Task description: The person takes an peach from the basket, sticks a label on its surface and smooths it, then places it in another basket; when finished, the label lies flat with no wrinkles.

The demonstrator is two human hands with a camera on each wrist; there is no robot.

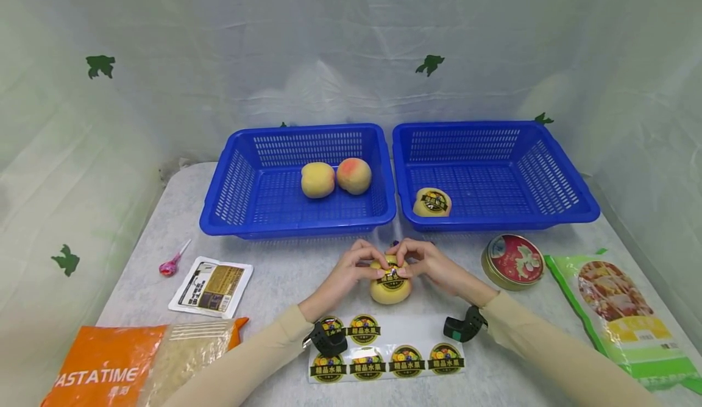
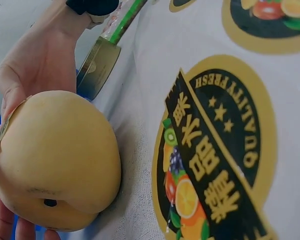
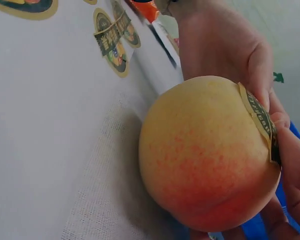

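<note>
And here's the peach (image 1: 390, 296), plump and yellow, speckled red blush glowing down one side, a small dark spot at its dimpled end! It sits at the near middle of the table (image 1: 285, 288), straight down at six o'clock from the gap between the left blue basket (image 1: 298, 220) and the right blue basket (image 1: 499, 219). Across it, a black-and-gold sticker (image 1: 393, 281) reads 精品水果, one edge standing off the skin. Matching stickers fill the sheet (image 1: 414, 329) at six o'clock, QUALITY FRESH and three stars showing up close! Past eight o'clock, an orange bag (image 1: 106, 361) shouts PASTATIME. Left hand (image 1: 355, 265) in from ten o'clock, right hand (image 1: 430, 263) from two, both gripping the peach with curled fingers, thumbs pressing the sticker's sides!
</note>
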